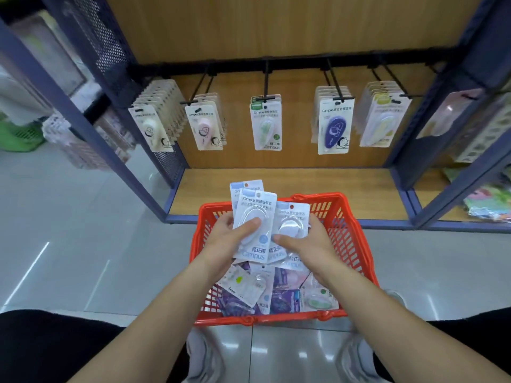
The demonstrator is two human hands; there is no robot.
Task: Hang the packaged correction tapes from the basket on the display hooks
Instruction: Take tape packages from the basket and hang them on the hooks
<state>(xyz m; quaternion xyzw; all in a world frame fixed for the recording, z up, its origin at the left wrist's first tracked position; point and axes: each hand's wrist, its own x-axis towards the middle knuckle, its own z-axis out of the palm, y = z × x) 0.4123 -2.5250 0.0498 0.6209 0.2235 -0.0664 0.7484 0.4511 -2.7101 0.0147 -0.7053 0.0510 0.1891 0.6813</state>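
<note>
A red plastic basket (345, 233) stands on the floor in front of the shelf, with several packaged correction tapes (249, 288) lying in it. Above the basket my left hand (226, 239) grips two stacked white-and-blue packs (255, 208), thumb across the front one. My right hand (307, 244) holds another white-and-blue pack (293, 217) beside them, thumb on its lower edge. Black display hooks (266, 81) jut from a rail above, each carrying packs: cream (150, 128), pink (206, 125), green (266, 123), purple (334, 123) and yellow (383, 117).
The wooden shelf base (304, 186) lies just behind the basket, framed by blue uprights (83, 125) and a perforated side panel. A green basket (19, 136) stands far left on the grey tiled floor. More goods hang and lie in the bay to the right (486, 200).
</note>
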